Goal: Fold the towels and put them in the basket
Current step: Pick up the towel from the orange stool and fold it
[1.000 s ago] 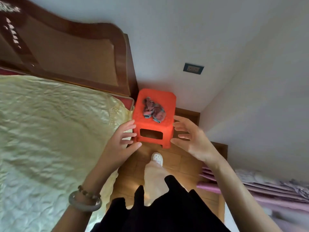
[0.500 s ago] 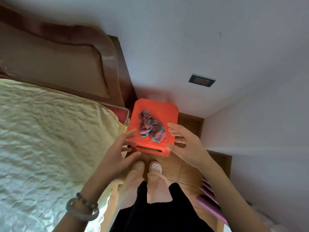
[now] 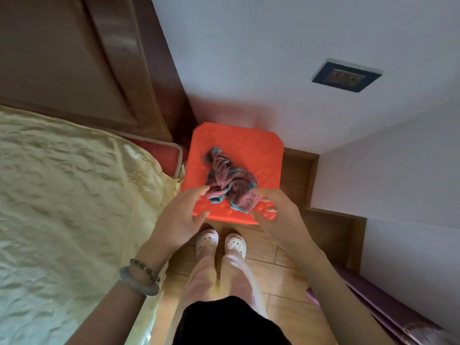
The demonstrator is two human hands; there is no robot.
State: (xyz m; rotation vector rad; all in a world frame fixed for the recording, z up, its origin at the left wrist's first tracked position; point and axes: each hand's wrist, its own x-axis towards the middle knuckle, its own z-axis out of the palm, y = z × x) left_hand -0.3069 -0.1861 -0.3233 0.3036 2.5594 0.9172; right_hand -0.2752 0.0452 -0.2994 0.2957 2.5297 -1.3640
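A dark wooden headboard (image 3: 74,58) stands against a white wall (image 3: 249,58) bearing a dark socket plate (image 3: 346,75). A bed (image 3: 62,207) with a pale yellow quilted cover fills the left, and an orange plastic stool (image 3: 249,150) stands beside it on wood-plank floor (image 3: 281,277).

**One crumpled towel on the stool top**

A single small towel (image 3: 231,180) lies unfolded, bunched into a loose, twisted heap. Its cloth is dusky pink to maroon, with a blue-teal edging that shows along several folds and at the near corner. It rests on the flat top of an orange plastic stool (image 3: 249,145), towards the near half and slightly left of centre. One narrow end trails away towards the far left; the wider bulk sits nearer, its lowest corner close to the stool's front edge.
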